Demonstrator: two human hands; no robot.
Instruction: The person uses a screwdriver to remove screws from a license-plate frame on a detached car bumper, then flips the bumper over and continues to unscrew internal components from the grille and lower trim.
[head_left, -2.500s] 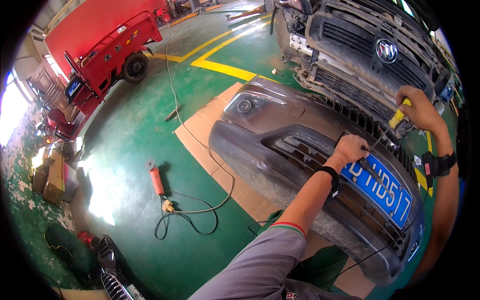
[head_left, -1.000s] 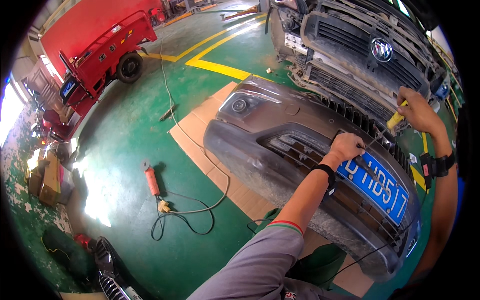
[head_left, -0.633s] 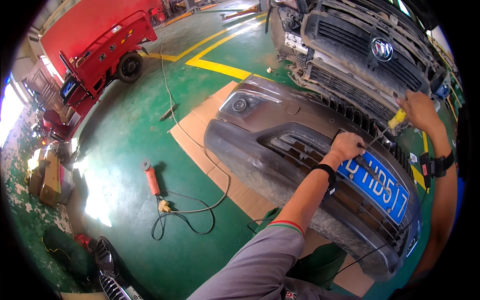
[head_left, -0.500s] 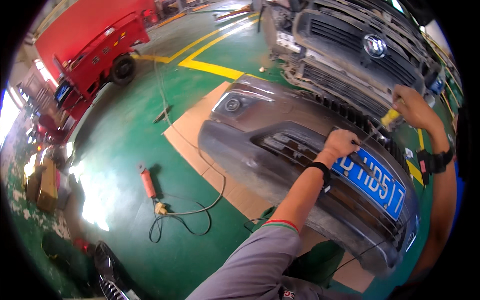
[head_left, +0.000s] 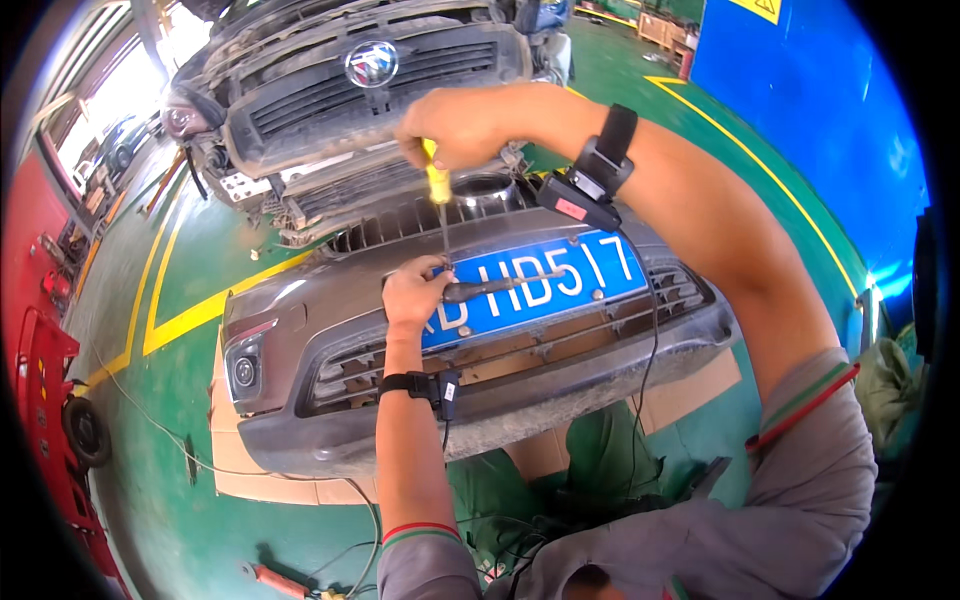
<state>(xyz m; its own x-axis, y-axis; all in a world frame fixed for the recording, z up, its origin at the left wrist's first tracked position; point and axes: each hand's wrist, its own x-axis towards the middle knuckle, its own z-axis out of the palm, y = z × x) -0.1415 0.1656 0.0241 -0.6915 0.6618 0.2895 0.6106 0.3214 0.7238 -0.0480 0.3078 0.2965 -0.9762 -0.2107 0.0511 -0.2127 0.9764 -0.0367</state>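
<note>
A blue licence plate [head_left: 530, 318] is fixed on the brown-grey car bumper [head_left: 315, 315], which lies on the ground in front of me. My right hand [head_left: 455, 128], above the bumper, grips the yellow handle of a screwdriver [head_left: 439, 187]. Its shaft points down, nearly upright, to the plate's upper left corner. There my left hand [head_left: 410, 292] has its fingers closed beside the screwdriver's tip. A dark slim tool [head_left: 490, 287] sticks out of the left hand and lies across the plate. The exact spot under the tip is hidden by my left fingers.
Cardboard [head_left: 265, 485] lies beneath the bumper. Behind it stands a car front [head_left: 300, 105] with its bumper off. At the lower left is an orange corded power tool [head_left: 278, 580]. A red vehicle [head_left: 42, 380] stands left, a blue panel [head_left: 800, 130] right.
The view has swung right, so the bumper now sits in the middle. The screwdriver stands more upright over the plate's upper left corner. Both hands keep their tools.
</note>
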